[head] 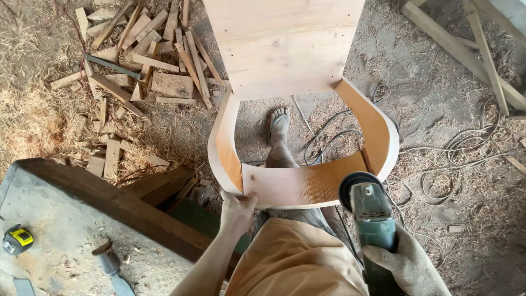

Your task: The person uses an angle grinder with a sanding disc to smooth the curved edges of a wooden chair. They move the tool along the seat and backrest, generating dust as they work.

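Note:
A curved plywood chair frame (307, 183) with a flat pale back panel (285, 49) stands on the sawdust floor in front of me. My left hand (236, 211) grips the near rail at its left corner. My right hand (408, 266), in a dusty glove, holds a green angle grinder (372, 214); its round disc sits against the right end of the near rail. My foot in a sandal (278, 129) shows through the frame's opening.
A pile of wood offcuts (142, 60) lies at the upper left. A workbench (71, 230) at lower left carries a tape measure (17, 239) and a hammer (108, 260). Cables (455, 153) trail across the floor at right, near long timber pieces (466, 49).

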